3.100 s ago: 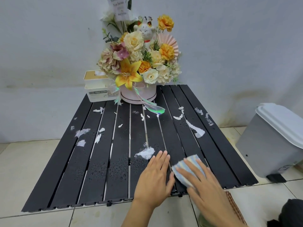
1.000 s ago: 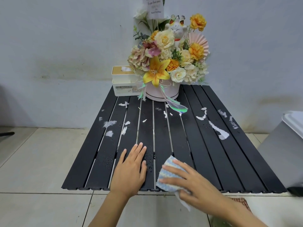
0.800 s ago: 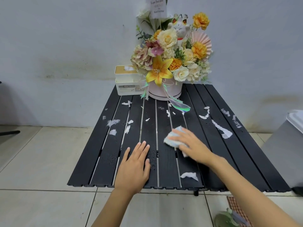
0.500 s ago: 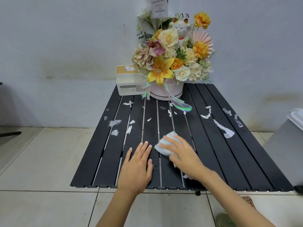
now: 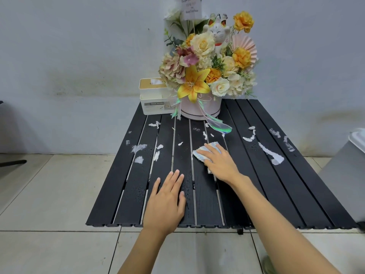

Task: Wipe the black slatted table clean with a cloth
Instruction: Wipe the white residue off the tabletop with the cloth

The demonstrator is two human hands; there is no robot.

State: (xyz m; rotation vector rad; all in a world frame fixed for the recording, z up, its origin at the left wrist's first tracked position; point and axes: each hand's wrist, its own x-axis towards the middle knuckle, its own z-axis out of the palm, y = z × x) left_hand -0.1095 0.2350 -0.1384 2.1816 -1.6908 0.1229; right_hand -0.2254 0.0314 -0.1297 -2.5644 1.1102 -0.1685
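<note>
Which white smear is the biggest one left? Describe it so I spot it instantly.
On the black slatted table, look right of the right hand. The long white diagonal smear ends in a broad blob; the other marks are short flecks.

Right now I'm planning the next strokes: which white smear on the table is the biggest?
The long diagonal white streak on the right-hand slats, right of the cloth; the other smears are short flecks.

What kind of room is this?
Probably a plain room in a home or small shop: tiled floor, bare wall, and a low table holding a bouquet and tissue holder.
</note>
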